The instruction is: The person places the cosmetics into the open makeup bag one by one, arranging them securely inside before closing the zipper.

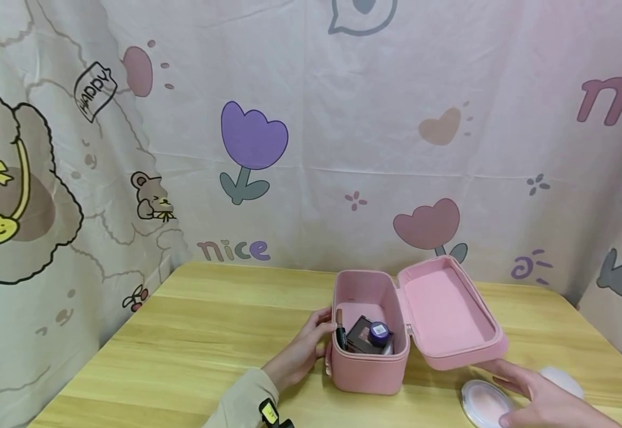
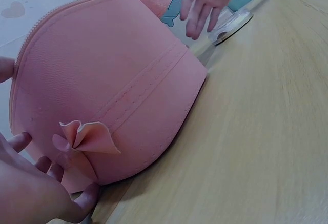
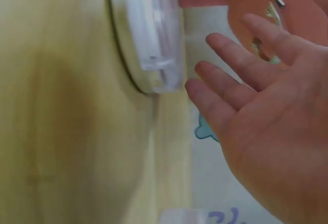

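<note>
A pink makeup case point(image 1: 368, 374) stands on the table, its lid point(image 1: 450, 309) swung over to the right. My left hand point(image 1: 301, 351) holds the left side of the case, one digit at its zippered rim. In the left wrist view, its fingers lie by the bow tab point(image 2: 84, 144). My right hand point(image 1: 543, 395) reaches under the lid's front corner with straight fingers; contact there is unclear. Inside the case are a slim dark tube point(image 1: 341, 337) with a brown end, a dark palette point(image 1: 361, 336) and a small purple-lidded jar point(image 1: 379, 333).
A round clear-rimmed compact point(image 1: 484, 403) lies by the right hand, with a white round item point(image 1: 563, 380) partly hidden behind that hand. Wooden table point(image 1: 209, 321) extends left of the case. A printed cloth point(image 1: 332, 119) hangs behind the table.
</note>
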Demonstrator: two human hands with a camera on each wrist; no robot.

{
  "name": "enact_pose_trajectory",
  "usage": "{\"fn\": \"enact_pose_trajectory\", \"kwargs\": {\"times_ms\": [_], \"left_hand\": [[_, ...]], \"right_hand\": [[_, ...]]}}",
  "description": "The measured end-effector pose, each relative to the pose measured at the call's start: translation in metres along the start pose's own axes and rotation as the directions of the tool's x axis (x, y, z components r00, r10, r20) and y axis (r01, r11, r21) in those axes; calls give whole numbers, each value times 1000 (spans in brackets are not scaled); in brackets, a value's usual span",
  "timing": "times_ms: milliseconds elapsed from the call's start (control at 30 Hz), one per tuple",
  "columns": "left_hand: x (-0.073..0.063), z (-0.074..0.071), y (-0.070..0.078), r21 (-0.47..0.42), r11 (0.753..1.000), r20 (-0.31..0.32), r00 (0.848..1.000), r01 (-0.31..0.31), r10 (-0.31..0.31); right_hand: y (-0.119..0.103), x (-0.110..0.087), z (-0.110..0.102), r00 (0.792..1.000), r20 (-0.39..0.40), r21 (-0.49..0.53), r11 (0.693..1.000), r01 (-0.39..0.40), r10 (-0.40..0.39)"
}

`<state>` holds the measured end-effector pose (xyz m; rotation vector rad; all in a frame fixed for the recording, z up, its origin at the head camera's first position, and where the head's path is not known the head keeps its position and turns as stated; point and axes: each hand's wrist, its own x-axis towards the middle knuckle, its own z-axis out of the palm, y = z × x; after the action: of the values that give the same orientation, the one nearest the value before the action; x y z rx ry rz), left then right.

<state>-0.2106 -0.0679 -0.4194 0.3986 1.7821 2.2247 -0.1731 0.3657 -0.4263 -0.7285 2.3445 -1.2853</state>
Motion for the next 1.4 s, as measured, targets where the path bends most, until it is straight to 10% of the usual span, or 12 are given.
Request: {"fn": "enact_pose_trajectory", "kwargs": {"times_ms": [267,467,967,1233,1400], "left_hand": [[0,2,1,1,1000,9,1000,2,-2],[0,3,3,-5,1000,11,1000,3,-3],[0,0,2,17,1000,0,1000,6,-6],[0,1,1,6,1000,3,1000,8,-8],[0,0,0,8,1000,6,1000,5,-5]], "right_hand": [[-10,1,13,999,-26,-135,990,-37,33],[-7,-4,23,990,-81,-451,890,66,-115],[-3,1,16,995,-95,-358,934,0,-36],[-15,4,5,938,-193,-260,906,-332,288],[-13,-1,0,950,-251,-344,900,-266,184]]}}
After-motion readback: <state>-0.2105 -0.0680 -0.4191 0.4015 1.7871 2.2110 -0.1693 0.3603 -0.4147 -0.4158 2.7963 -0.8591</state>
